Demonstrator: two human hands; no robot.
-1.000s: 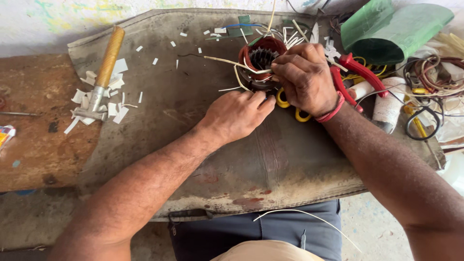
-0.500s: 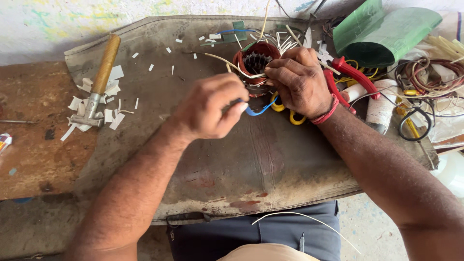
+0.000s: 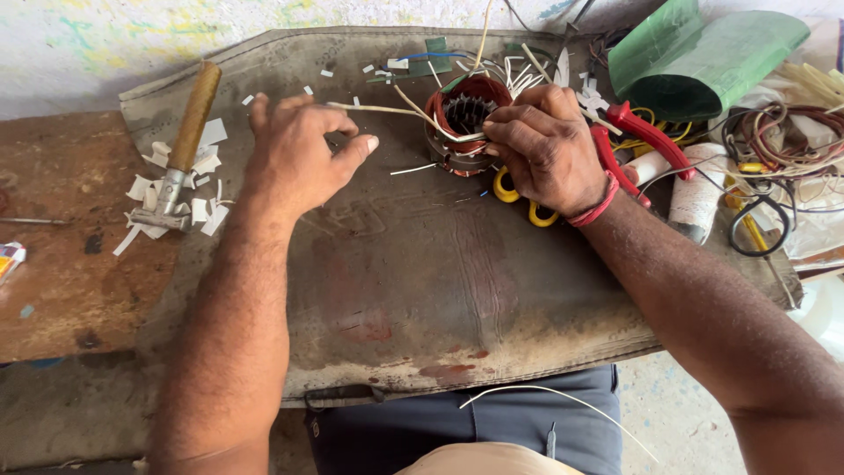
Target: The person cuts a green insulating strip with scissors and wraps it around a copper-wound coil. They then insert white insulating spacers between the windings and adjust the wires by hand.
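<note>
The left hand (image 3: 299, 154) has drawn away from the stator (image 3: 464, 123), grip loosely spread and empty. At one o'clock on the tabletop (image 3: 413, 290), the right hand (image 3: 549, 145) pinches the stator's sleeve, holding the winding steady.

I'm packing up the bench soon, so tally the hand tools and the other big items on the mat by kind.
Hammer with wooden handle: 1
Red-handled pliers: 1
Yellow-handled scissors: 1
Motor stator with copper windings: 1
Green sheet roll: 1
White tube: 1
Total: 6
Small white paper scraps are too many to count.
</note>
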